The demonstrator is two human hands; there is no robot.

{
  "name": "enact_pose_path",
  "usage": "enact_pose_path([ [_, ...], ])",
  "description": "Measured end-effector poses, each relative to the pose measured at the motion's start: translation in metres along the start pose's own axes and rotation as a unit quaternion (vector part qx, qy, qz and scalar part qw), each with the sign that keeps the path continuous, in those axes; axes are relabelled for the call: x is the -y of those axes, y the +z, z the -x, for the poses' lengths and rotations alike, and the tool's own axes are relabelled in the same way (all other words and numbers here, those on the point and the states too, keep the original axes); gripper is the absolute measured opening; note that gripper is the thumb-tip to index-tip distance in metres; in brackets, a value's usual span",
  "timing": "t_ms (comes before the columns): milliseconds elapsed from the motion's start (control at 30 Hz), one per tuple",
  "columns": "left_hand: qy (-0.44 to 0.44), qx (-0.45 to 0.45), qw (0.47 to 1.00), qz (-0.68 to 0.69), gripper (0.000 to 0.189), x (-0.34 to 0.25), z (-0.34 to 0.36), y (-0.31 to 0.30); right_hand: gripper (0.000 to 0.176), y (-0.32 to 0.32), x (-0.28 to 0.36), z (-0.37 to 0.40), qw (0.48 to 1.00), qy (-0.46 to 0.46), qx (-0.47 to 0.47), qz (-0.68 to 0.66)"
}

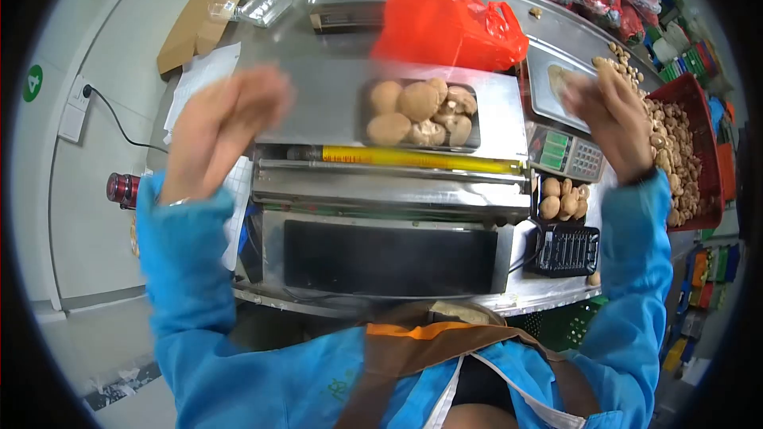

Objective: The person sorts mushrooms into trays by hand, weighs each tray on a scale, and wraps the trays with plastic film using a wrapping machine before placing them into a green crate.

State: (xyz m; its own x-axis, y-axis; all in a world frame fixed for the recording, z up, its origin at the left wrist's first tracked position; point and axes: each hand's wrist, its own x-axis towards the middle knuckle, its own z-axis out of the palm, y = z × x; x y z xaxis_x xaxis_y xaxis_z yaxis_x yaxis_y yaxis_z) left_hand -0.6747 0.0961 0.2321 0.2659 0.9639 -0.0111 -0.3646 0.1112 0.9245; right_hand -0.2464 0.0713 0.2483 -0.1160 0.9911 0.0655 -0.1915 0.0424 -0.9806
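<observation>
My left hand (pixel 226 123) is raised left of a steel wrapping machine, blurred by motion. Its fingers stretch toward the right, with nothing visible in them. On the machine's metal top (pixel 318 103) sits a dark tray of shiitake mushrooms (pixel 421 111), between my two hands and touched by neither. My right hand (pixel 610 119) is lifted over the right side, near the digital scale (pixel 568 152) and loose mushrooms. Its thumb and fingers look apart, though smeared, and I see nothing held.
A red plastic bag (pixel 445 20) stands behind the tray. At right are a red crate of mushrooms (pixel 707 143), a second mushroom tray (pixel 564 200) and black trays (pixel 566 250). A black heating plate (pixel 389 258) lies in front. Papers (pixel 199 83) and cardboard are at left.
</observation>
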Motion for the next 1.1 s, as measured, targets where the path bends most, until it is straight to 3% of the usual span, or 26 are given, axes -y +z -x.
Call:
enact_pose_path([
  [67,0.052,0.018,0.998,0.024,0.034,0.015,-0.071,0.007,0.03,-0.001,-0.039,-0.068,0.998,-0.057,0.014,0.034],
  [133,0.08,-0.028,0.981,-0.174,0.031,0.079,-0.13,-0.007,0.035,-0.019,-0.1,-0.112,0.975,-0.026,-0.007,0.219],
  [167,0.106,-0.006,0.948,-0.301,0.028,0.127,-0.162,-0.029,0.035,-0.044,-0.144,-0.135,0.874,-0.151,0.055,0.458],
  [200,0.081,-0.032,0.899,-0.428,0.029,0.157,-0.165,-0.02,0.029,-0.034,-0.159,-0.127,0.814,-0.165,0.088,0.55],
  [233,0.151,-0.013,0.841,-0.519,0.026,0.182,-0.161,-0.017,0.028,-0.027,-0.18,-0.127,0.782,-0.187,0.15,0.575],
  [267,0.214,0.004,0.77,-0.601,0.024,0.198,-0.156,-0.016,0.025,-0.017,-0.182,-0.121,0.833,-0.156,0.116,0.518],
  [300,0.215,0.003,0.77,-0.6,0.024,0.2,-0.155,-0.016,0.024,-0.012,-0.177,-0.118,0.855,-0.135,0.111,0.488],
  [333,0.266,-0.002,0.771,-0.579,0.022,0.202,-0.154,-0.017,0.025,-0.014,-0.176,-0.118,0.844,-0.145,0.137,0.498],
  [400,0.309,0.001,0.772,-0.556,0.021,0.191,-0.146,-0.008,0.027,-0.012,-0.175,-0.115,0.902,0.026,0.123,0.413],
  [433,0.161,0.012,0.839,-0.52,0.021,0.168,-0.138,0.004,0.027,-0.013,-0.176,-0.113,0.903,0.029,0.12,0.412],
  [467,0.012,0.021,0.882,-0.471,0.022,0.154,-0.135,0.011,0.029,-0.012,-0.176,-0.11,0.931,0.093,0.109,0.336],
  [533,0.019,0.041,0.897,-0.439,0.028,0.148,-0.14,0.006,0.044,0.006,-0.162,-0.095,0.96,0.228,0.061,0.15],
  [567,-0.19,0.066,0.904,-0.378,0.032,0.128,-0.141,0.011,0.05,0.003,-0.156,-0.098,0.93,0.321,0.071,0.163],
  [600,-0.389,0.087,0.867,-0.298,0.037,0.115,-0.141,0.015,0.056,-0.001,-0.149,-0.1,0.891,0.412,0.081,0.175],
  [633,-0.381,0.017,0.912,-0.147,0.046,0.129,-0.136,0.026,0.059,0.009,-0.136,-0.094,0.896,0.409,0.08,0.153],
  [667,-0.38,0.017,0.913,-0.147,0.046,0.13,-0.129,0.021,0.063,0.019,-0.127,-0.085,0.901,0.407,0.078,0.13],
  [700,-0.409,0.079,0.895,-0.161,0.047,0.128,-0.122,0.012,0.065,0.017,-0.132,-0.08,0.88,0.416,0.085,0.214],
  [733,-0.438,0.142,0.87,-0.175,0.048,0.11,-0.108,0.02,0.069,0.025,-0.127,-0.066,0.88,0.42,0.065,0.21],
  [800,-0.447,0.091,0.875,-0.164,0.052,0.085,-0.072,0.049,0.069,0.032,-0.106,-0.036,0.874,0.441,0.12,0.163],
  [867,-0.478,0.123,0.845,-0.207,0.057,0.091,-0.039,0.049,0.063,0.031,-0.125,0.007,0.88,0.45,0.147,0.024],
  [900,-0.489,0.129,0.816,-0.28,0.058,0.107,-0.016,0.04,0.059,0.023,-0.153,0.037,0.917,0.342,0.154,0.139],
  [933,-0.408,0.142,0.826,-0.363,0.062,0.117,0.006,0.044,0.06,0.028,-0.145,0.058,0.844,0.437,0.159,0.269],
  [1000,-0.308,0.089,0.804,-0.501,0.067,0.139,0.042,0.049,0.066,0.03,-0.178,0.092,0.884,0.293,0.147,0.334],
  [1033,-0.272,0.06,0.814,-0.51,0.067,0.152,0.049,0.044,0.067,0.045,-0.165,0.095,0.871,0.314,0.12,0.358],
  [1067,-0.237,0.031,0.822,-0.517,0.07,0.166,0.055,0.04,0.066,0.05,-0.171,0.101,0.877,0.239,0.096,0.405],
  [1100,-0.272,0.013,0.791,-0.548,0.07,0.178,0.054,0.035,0.066,0.051,-0.18,0.101,0.876,0.262,0.086,0.396],
])
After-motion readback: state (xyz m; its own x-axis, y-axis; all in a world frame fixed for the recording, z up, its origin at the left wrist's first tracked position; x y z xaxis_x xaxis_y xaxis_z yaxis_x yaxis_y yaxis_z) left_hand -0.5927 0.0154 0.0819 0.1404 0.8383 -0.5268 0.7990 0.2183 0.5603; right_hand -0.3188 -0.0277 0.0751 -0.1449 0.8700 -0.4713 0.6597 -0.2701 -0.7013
